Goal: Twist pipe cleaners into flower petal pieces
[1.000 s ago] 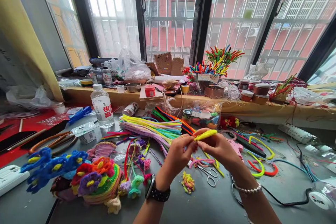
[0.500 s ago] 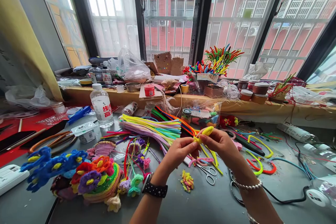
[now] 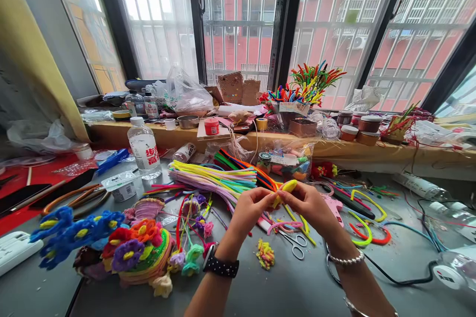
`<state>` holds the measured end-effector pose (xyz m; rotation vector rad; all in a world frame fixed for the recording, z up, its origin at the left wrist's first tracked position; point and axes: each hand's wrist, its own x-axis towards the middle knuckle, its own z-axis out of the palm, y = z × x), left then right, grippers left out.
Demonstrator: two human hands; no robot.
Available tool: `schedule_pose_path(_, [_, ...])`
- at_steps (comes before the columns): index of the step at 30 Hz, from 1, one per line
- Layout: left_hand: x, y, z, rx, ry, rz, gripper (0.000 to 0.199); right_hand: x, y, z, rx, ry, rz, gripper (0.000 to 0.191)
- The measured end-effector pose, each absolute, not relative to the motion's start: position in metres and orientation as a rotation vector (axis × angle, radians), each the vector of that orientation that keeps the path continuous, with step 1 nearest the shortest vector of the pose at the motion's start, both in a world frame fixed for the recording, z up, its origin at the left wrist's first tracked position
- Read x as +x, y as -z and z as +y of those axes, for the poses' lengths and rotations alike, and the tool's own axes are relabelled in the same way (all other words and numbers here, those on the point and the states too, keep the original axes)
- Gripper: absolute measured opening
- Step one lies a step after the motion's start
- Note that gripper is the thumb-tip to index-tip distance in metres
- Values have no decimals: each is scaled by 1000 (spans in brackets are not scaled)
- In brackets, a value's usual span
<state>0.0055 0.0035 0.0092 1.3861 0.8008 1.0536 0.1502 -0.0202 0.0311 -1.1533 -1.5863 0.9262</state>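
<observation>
Between my hands, above the table, is a small yellow pipe-cleaner piece (image 3: 289, 186) with a smooth, pointed upper end. My left hand (image 3: 252, 208) pinches its lower part, thumb and forefinger closed. The thumb and fingers of my right hand (image 3: 307, 201) are closed round the thicker upper part. Fingers hide much of the piece. Below my hands, scissors (image 3: 296, 246) lie beside pink and yellow pipe cleaners (image 3: 284, 226). A little heap of yellow and pink fuzzy clippings (image 3: 265, 254) sits nearer to me.
A bundle of pastel pipe cleaners (image 3: 211, 178) lies behind my hands. To the left stand fuzzy flowers (image 3: 128, 256) and a water bottle (image 3: 144, 151). On the right are a pink glue gun (image 3: 332, 205), a black cable (image 3: 401, 285) and clear bottles (image 3: 455, 270). A cluttered sill (image 3: 174, 133) runs behind.
My right hand has shifted slightly left and turned, tipping the yellow piece flatter. My left fingers have moved a little left and lower on it. Both hands still hold it.
</observation>
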Motion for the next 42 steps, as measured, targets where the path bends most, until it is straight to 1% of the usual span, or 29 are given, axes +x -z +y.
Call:
schedule_pose_path(6, [8, 0, 6, 1561, -1127, 993, 21, 151, -24, -15, -1220, -920, -1608, 20])
schedule_pose_path(13, [12, 5, 2, 2026, -1238, 1308, 19, 146, -8, -8, -1388, -907, -1508, 20])
schedule_pose_path(18, [14, 8, 1, 2323, -1325, 1408, 17, 142, -6, -8, -1454, -933, -1460, 16])
schedule_pose_path(24, [16, 8, -1, 2531, -1404, 1497, 18, 138, -6, -8, -1473, -811, -1545, 17])
schedule_pose_path(28, [16, 10, 0, 2503, -1438, 1558, 17, 132, -4, -10, -1538, -623, -1587, 18])
schedule_pose_path(34, [14, 6, -1, 2309, -1498, 1586, 13, 122, 3, -11, -1541, -116, -1713, 23])
schedule_pose_path(38, [12, 0, -4, 2174, -1489, 1618, 16, 120, 8, -10, -1480, 149, -1826, 26])
schedule_pose_path(42, [10, 1, -5, 2302, -1506, 1801, 18, 117, 12, -11, -1451, 390, -1905, 29])
